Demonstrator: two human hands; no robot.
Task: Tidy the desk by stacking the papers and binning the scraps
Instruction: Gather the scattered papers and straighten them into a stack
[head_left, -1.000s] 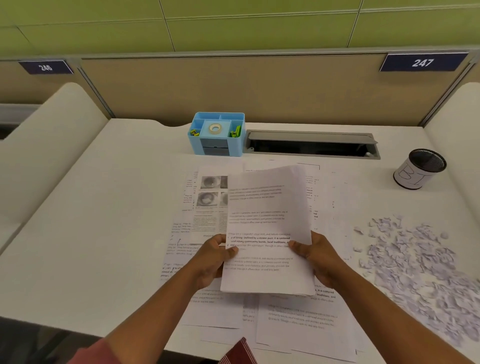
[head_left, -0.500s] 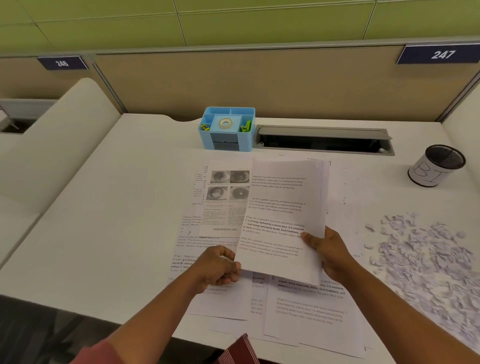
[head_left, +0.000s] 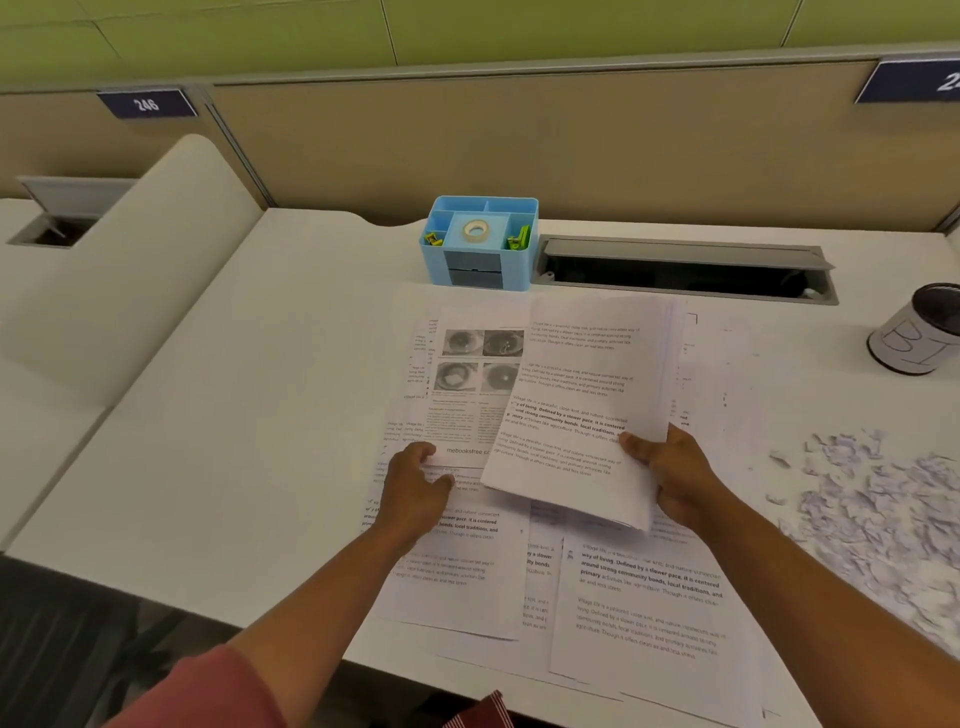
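The stack of papers (head_left: 587, 410) sits pinched in your right hand (head_left: 670, 475) — thumb on top, fingers curled beneath — raised over the loose sheets (head_left: 644, 597) spread on the desk (head_left: 234, 415). Your left hand (head_left: 415, 488) rests fingertips-down on the eye-photo page (head_left: 467, 384) (gripping nothing). Scraps (head_left: 878, 509) lie right, near the bin (head_left: 919, 332).

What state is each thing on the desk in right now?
Held stack of papers: lifted, tilted, gripped by right hand.
Left hand: fingers resting on loose sheets, holding nothing.
Loose sheets: spread flat, overlapping, not yet stacked.
Paper scraps: scattered at right, not binned.
Bin: upright, open-topped.
Blue organizer: upright, tape roll on top.
Cable hatch: lid open.
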